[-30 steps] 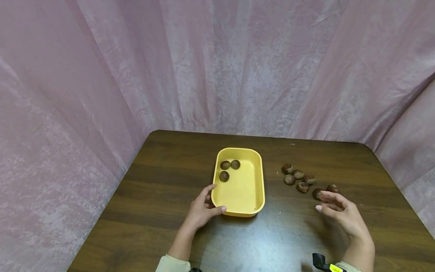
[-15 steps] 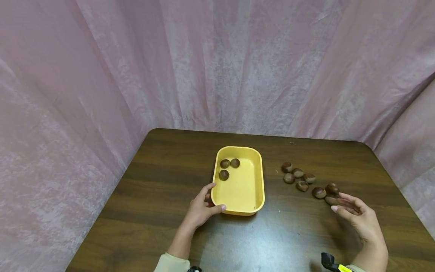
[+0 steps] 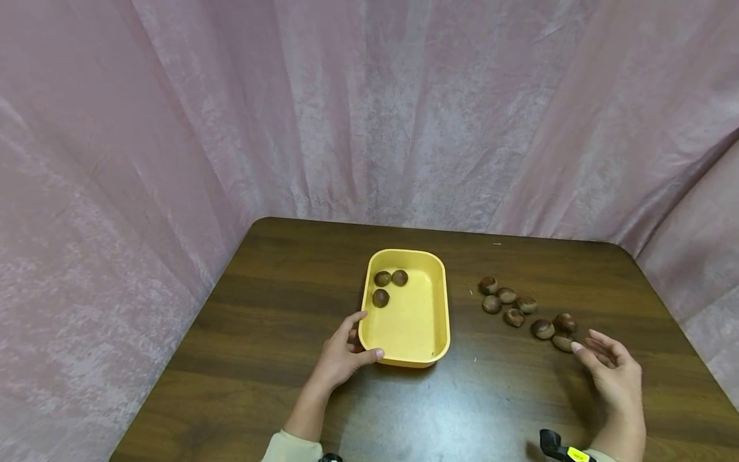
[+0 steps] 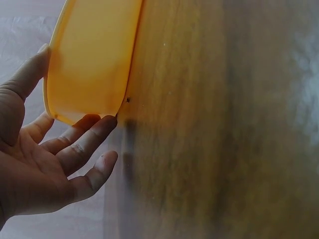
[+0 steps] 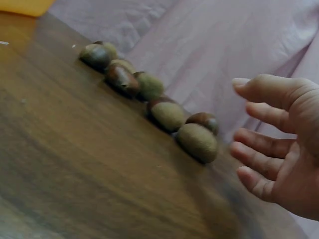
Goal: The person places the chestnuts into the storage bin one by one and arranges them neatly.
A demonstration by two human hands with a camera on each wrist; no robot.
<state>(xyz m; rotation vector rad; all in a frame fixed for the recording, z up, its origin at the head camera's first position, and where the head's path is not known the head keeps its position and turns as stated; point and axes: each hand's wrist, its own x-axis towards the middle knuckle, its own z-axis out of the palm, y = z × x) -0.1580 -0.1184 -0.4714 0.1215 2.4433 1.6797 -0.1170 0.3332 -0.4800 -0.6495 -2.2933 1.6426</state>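
In the head view my left hand (image 3: 339, 357) holds the near left corner of a yellow plastic tray (image 3: 436, 321), thumb at the near rim and fingers along the left side. Three brown chestnuts (image 3: 381, 298) lie inside toward the far left. To the right, my right hand (image 3: 613, 369) hovers with loosely bent fingers beside the nearest chestnut (image 3: 562, 342). The right wrist view shows a gap between these fingers and that chestnut (image 5: 197, 143), and nothing in the grasp. Several more chestnuts (image 3: 514, 317) lie in a loose diagonal row leading away from it.
A dark wood-grain table (image 3: 277, 289) carries everything, its far edge meeting a pink velvet curtain (image 3: 404, 128). Small pale scraps lie on the tabletop. Each wrist wears a black camera mount (image 3: 551, 443).
My right hand has moved right and nearer, away from the row's middle. A chestnut hidden before now shows at the row's near end. The left hand and tray stay put.
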